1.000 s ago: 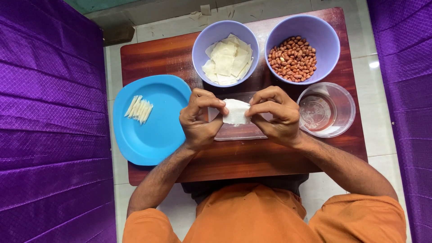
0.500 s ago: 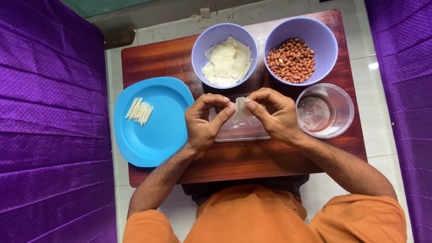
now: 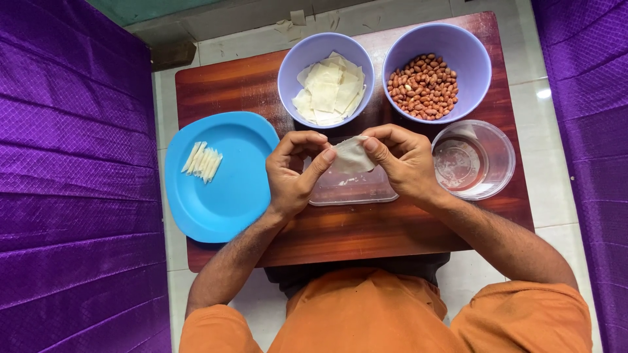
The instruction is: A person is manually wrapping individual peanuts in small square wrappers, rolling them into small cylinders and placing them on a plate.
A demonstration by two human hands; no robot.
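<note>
Both my hands hold one pale dough wrapper (image 3: 352,155) above a clear flat plastic board (image 3: 353,188) at the table's middle. My left hand (image 3: 294,173) pinches its left edge between thumb and fingers. My right hand (image 3: 402,160) grips its right edge. The wrapper looks partly folded. Behind the hands, a lilac bowl (image 3: 288,78) holds several square wrappers (image 3: 327,91), and a second lilac bowl (image 3: 468,55) holds peanuts (image 3: 423,86).
A blue plate (image 3: 229,189) at the left carries several rolled wrappers (image 3: 202,161). A clear glass bowl (image 3: 474,160) with a little water stands at the right. The small wooden table (image 3: 366,235) sits between purple fabric walls (image 3: 72,196).
The wrapper has been folded and turned between my fingers. Both hands have lifted slightly and moved closer together around it.
</note>
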